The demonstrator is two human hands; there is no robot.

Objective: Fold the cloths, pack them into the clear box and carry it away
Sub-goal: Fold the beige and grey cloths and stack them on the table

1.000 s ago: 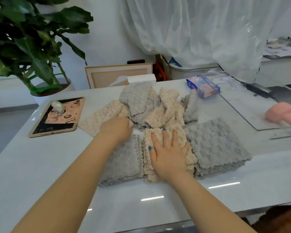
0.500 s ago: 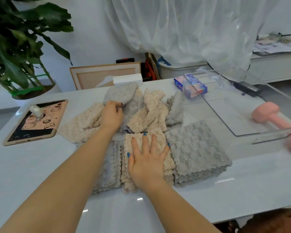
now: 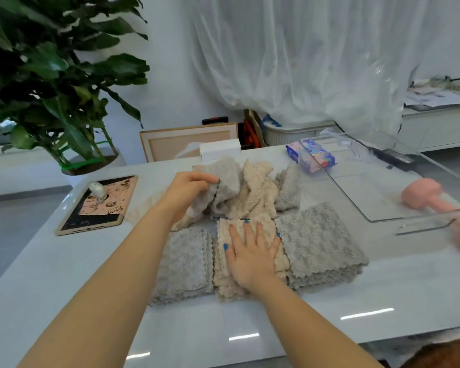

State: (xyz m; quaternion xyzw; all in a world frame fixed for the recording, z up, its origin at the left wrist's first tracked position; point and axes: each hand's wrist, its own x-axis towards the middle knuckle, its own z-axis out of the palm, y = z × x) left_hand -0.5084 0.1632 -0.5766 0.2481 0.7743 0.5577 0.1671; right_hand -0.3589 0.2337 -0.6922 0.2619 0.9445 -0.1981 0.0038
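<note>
Three folded stacks lie side by side near the table's front: a grey stack (image 3: 183, 264) on the left, a beige stack (image 3: 250, 229) in the middle, a grey stack (image 3: 319, 243) on the right. My right hand (image 3: 250, 253) rests flat on the beige stack with fingers spread. Behind them sits a loose heap of grey and beige cloths (image 3: 258, 192). My left hand (image 3: 189, 189) pinches a grey cloth (image 3: 226, 181) at the heap's left side and lifts it a little. The clear box (image 3: 356, 203) stands at the right.
A tablet in a pink case (image 3: 98, 205) with a small white object on it lies at the left. A pink dumbbell (image 3: 430, 197) sits behind the box's front wall. A blue packet (image 3: 314, 158), a small white box (image 3: 219, 150) and a potted plant (image 3: 51, 88) stand at the back.
My left hand moved from the beige cloth at the left up to the heap and took hold of a grey cloth. My right hand stayed flat on the beige stack.
</note>
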